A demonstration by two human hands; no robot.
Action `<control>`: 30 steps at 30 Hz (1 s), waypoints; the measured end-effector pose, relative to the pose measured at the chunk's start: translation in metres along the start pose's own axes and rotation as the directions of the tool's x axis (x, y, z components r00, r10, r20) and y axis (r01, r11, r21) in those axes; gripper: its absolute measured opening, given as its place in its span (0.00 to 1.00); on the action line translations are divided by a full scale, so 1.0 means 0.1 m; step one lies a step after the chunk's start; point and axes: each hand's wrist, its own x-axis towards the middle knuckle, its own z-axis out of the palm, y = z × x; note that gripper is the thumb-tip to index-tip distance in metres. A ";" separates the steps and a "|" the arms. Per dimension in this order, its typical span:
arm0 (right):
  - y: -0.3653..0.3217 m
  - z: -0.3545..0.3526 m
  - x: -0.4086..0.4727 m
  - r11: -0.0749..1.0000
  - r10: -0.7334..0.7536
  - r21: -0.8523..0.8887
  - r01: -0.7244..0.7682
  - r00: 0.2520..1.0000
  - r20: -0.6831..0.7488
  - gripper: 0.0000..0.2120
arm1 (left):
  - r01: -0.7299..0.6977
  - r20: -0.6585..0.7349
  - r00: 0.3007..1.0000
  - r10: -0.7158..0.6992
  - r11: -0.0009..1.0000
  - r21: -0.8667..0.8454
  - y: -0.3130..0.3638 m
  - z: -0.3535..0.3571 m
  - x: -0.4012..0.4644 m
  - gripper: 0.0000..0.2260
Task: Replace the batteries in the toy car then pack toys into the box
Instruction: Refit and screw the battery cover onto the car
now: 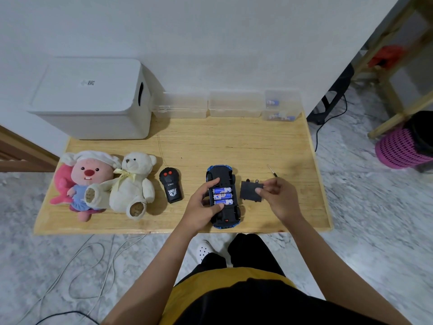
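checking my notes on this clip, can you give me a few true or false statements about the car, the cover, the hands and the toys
1. The toy car lies upside down with three batteries showing in its open bay. True.
2. The battery cover is fitted on the car. False: the right hand pinches it, off the car, to the car's right.
3. The left hand grips the car. True.
4. The remote control sits inside the white box. False: it lies on the table, between the white teddy bear and the car.
5. The screwdriver is in the right hand. False: it lies on the table beyond that hand.
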 end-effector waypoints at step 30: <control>-0.55 0.12 -0.12 0.973 -0.217 0.112 0.201 0.964 0.151 0.08 | -0.014 0.111 0.994 0.025 0.995 -0.103 0.40 -0.06 -0.08 0.28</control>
